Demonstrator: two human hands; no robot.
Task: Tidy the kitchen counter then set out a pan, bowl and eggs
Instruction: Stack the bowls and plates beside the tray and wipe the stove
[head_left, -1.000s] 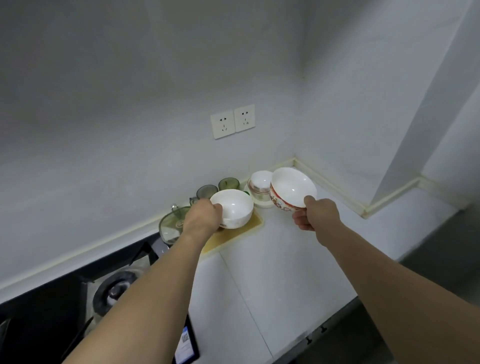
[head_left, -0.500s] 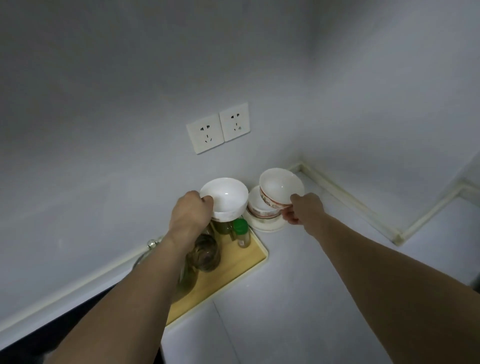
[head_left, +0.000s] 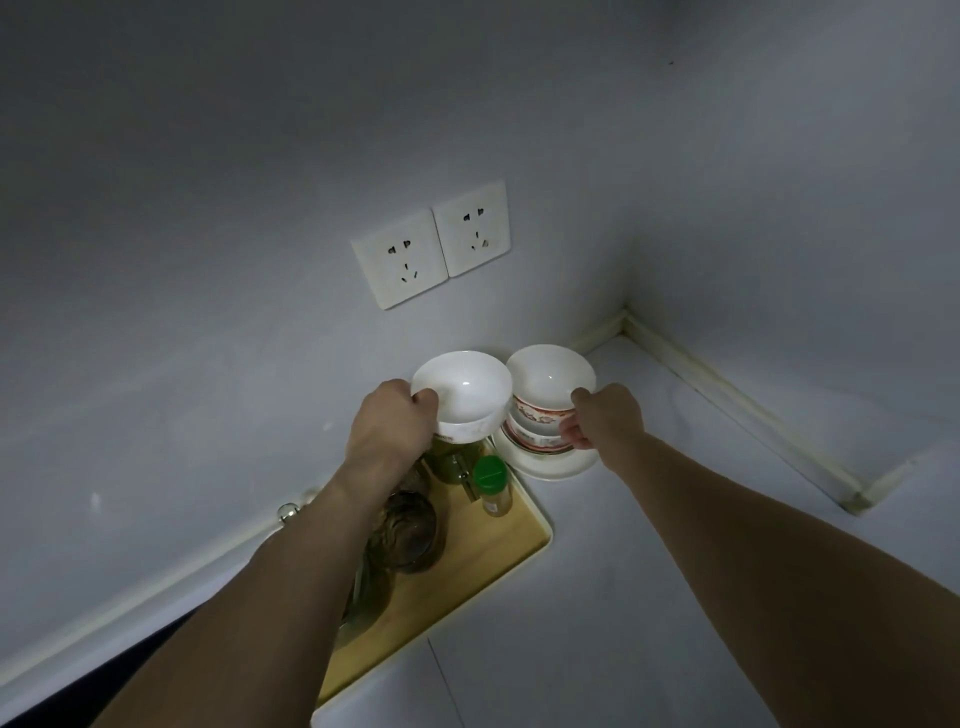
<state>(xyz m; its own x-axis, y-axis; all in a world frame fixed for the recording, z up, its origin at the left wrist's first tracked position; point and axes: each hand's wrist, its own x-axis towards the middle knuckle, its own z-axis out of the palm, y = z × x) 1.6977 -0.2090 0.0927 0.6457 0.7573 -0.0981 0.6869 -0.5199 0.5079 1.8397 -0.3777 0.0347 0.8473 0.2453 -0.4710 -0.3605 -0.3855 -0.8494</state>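
Observation:
My left hand grips the rim of a plain white bowl and holds it above the glasses on a wooden tray. My right hand grips the rim of a white bowl with a red pattern. That bowl sits on top of another patterned bowl, which stands on a white plate near the counter's corner. The two held bowls almost touch each other.
On the tray stand dark glass cups and a small jar with a green lid. Two wall sockets are above. The white counter runs to a corner edging strip at the right.
Both bowls have moved toward the corner. The patterned bowl has come down onto the stack on the plate, and the white bowl has drawn close beside it.

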